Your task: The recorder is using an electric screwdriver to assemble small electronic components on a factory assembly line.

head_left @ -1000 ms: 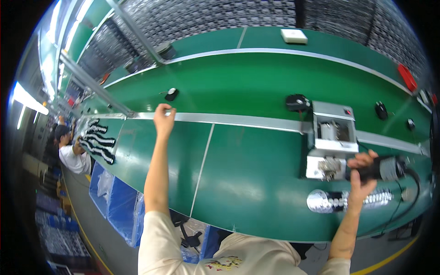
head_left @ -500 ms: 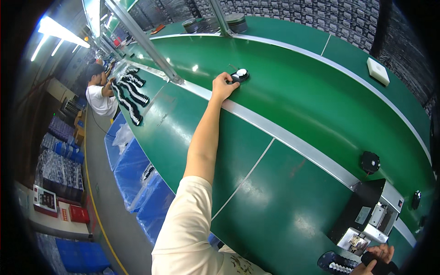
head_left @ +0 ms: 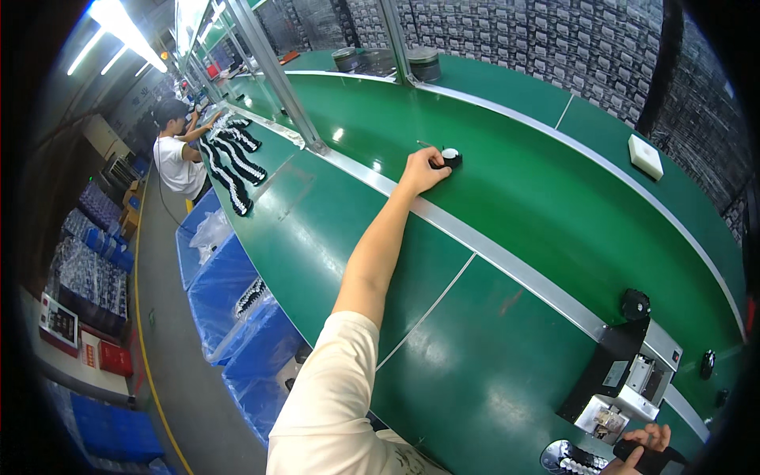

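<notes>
My left hand (head_left: 426, 171) reaches forward over the green belt, its fingers closed on a small black part (head_left: 452, 158) with a round white disc on top. A thin pin or wire stands up beside the fingers. Low at the right, my right hand (head_left: 645, 442) is curled on a dark black piece (head_left: 663, 461), whose kind I cannot make out; the picture edge cuts it off. Beside that hand lies a black tray-like piece (head_left: 564, 457) with white parts in a row. A black and silver bench machine (head_left: 625, 380) stands just beyond it.
A round black part (head_left: 634, 303) and a smaller black one (head_left: 708, 364) lie on the belt (head_left: 538, 206). A metal post (head_left: 273, 75) rises from the rail. Long black-and-white rows (head_left: 229, 170) lie near a co-worker (head_left: 178, 154). Blue lined bins (head_left: 226, 313) stand along the table. A white block (head_left: 645, 157) sits behind.
My left hand has moved right and a little nearer along the belt, with the black part still in its fingers. The whole view has shifted slightly. My right hand stays by the machine.
</notes>
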Available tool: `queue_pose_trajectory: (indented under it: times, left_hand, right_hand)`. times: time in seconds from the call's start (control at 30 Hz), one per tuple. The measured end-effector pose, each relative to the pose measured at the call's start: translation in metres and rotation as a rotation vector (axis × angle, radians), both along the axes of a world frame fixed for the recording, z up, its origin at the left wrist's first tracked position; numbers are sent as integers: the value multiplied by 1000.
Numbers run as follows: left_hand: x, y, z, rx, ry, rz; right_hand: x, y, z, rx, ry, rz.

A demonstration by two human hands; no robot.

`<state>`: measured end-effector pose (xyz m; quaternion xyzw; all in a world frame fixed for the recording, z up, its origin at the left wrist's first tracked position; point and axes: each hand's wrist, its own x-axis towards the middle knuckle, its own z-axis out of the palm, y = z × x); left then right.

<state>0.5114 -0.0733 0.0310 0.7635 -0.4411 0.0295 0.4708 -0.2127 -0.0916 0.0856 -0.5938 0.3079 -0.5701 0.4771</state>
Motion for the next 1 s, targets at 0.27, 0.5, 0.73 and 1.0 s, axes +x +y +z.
queue_pose_trajectory:
  times: [0.27, 0.5, 0.73, 1.0]
  left_hand:
    - [-158, 49, 63, -30, 463, -355]
    - [-293, 116, 23, 93, -61, -666]
    - [-326, 123, 9, 110, -156, -685]
    - [-348, 120, 45, 171, -185, -986]
  right_hand:
    - [4, 20, 11, -144, 104, -71]
    - [8, 21, 3, -142, 4, -45]
    - [12, 17, 6, -165, -3, -58]
    - [16, 27, 23, -121, -80, -41]
